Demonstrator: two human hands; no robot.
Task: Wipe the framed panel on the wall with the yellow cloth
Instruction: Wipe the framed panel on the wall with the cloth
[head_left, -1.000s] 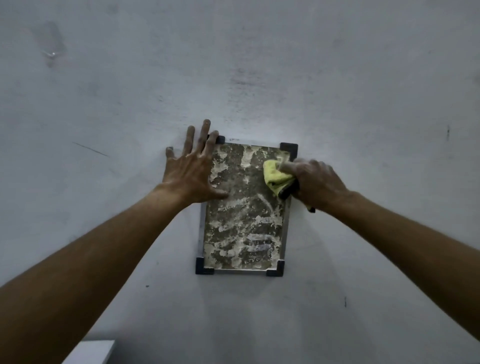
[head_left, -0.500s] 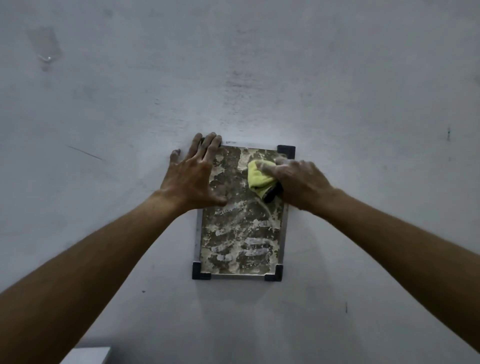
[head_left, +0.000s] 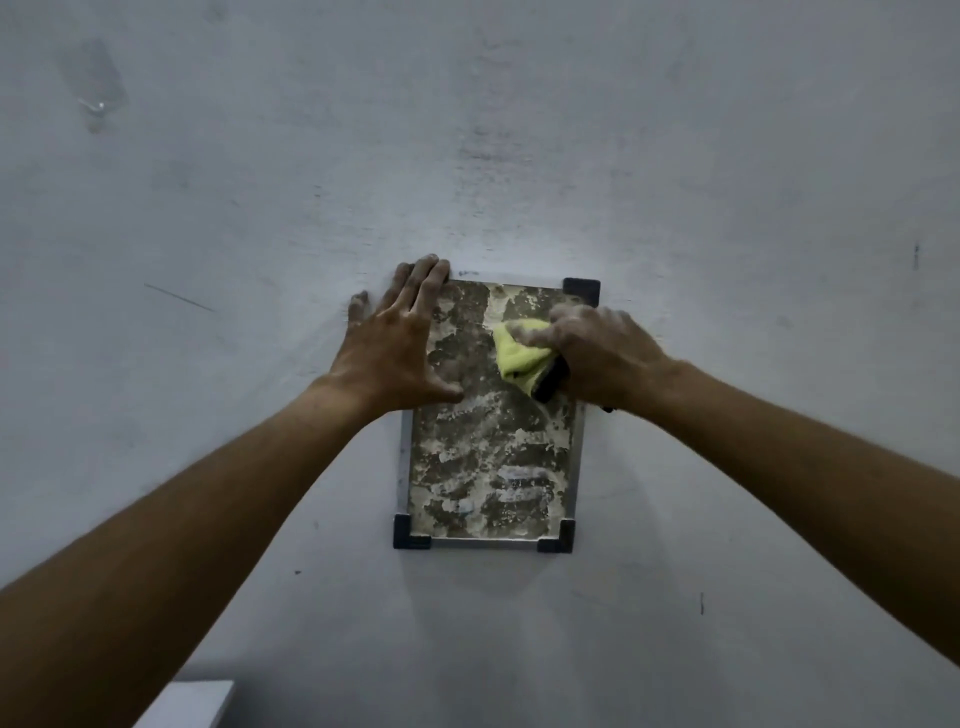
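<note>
A small framed panel (head_left: 488, 467) hangs on a grey wall, its face blotched brown and white, with dark caps at the visible corners. My left hand (head_left: 395, 348) lies flat with fingers spread over the panel's upper left corner and the wall beside it. My right hand (head_left: 597, 353) presses a bunched yellow cloth (head_left: 519, 356) against the panel's upper right area. A dark object (head_left: 549, 383) shows under the cloth at my palm. The upper left corner of the frame is hidden by my fingers.
The grey wall (head_left: 467, 130) fills the view, with scuffs and a small hook or mark (head_left: 98, 106) at the upper left. A white surface's corner (head_left: 187, 706) shows at the bottom left.
My right hand slid the cloth left across the upper panel, then back a little to the right. My left hand's fingers shifted slightly closer together on the upper left corner.
</note>
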